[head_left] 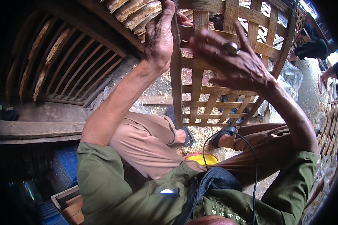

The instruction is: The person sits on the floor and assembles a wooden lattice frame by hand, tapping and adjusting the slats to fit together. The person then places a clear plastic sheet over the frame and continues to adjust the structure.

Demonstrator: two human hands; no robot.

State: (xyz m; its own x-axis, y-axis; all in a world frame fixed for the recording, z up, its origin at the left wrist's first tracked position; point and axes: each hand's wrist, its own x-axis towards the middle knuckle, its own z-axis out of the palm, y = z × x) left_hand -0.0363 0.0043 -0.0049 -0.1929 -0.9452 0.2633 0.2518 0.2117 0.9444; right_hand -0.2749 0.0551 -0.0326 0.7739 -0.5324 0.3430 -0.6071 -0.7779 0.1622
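Observation:
A woven bamboo lattice panel [197,80] with a wooden frame stands tilted up in front of me. My left hand [160,35] is closed around its left frame bar near the top, thumb on the near side and fingertips showing past the bar. My right hand [236,60], with a ring on one finger, is spread open before the lattice. Its fingers are partly blurred, and I cannot tell whether they touch the strips. Crumbly pale bits lie on the floor [159,87] behind and below the panel.
Slatted racks [69,63] holding rough pale strips stand at the left, above a wooden plank [41,129]. A blue container [64,165] sits at lower left. A yellow object [202,158] lies between my legs. A black cable [256,165] hangs before me. At right are plastic sheets [289,80] and another person's hand [328,73].

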